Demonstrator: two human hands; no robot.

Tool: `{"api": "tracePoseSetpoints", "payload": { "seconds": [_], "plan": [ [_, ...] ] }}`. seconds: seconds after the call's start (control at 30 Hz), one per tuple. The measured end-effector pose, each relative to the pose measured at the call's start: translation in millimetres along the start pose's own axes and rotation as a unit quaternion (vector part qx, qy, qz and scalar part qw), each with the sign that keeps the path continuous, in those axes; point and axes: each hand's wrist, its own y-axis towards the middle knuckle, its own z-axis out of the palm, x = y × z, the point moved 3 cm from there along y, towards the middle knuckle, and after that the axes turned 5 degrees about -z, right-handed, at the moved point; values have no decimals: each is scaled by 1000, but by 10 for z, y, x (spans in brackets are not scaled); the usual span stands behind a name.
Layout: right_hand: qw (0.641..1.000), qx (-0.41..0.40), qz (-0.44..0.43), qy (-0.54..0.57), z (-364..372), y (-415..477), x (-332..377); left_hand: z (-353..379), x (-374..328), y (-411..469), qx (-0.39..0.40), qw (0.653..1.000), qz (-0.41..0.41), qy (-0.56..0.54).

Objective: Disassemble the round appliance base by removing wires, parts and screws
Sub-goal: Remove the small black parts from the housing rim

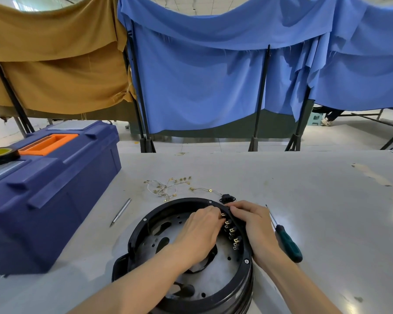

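The base (143, 225) sits at the table's near edge, open side up, a stiff black plastic ring around a holed metal plate. It looks rigid and fairly heavy, so I judge the rim the safest hold. My right hand (254, 225) curls over the right rim, steadying it. My left hand (197, 232) reaches inside to the brass terminals (232, 232); its fingertips are hidden, so I cannot tell if it pinches anything. The terminals look thin and bendable. A screwdriver (288, 244) lies right of the base. Loose wires (166, 188) lie beyond. A toolbox (55, 189) fills the left edge.
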Motion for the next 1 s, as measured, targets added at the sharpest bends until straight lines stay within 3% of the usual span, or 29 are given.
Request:
{"api": "tracePoseSetpoints", "payload": {
  "seconds": [0.67,0.8,0.9,1.0],
  "plan": [
    [1000,8,-8,-5,-22,26,-40,4,-47,28,2,1000,-2,15],
    [998,42,33,11,-100,43,-17,-18,-38,8,-5,1000,-7,12],
    [996,73,32,-33,-188,65,16,-42,-17,-3,-7,1000,-8,21],
    [996,46,-13,-75,-202,90,36,-73,25,-19,-4,999,-16,30]
  ]
}}
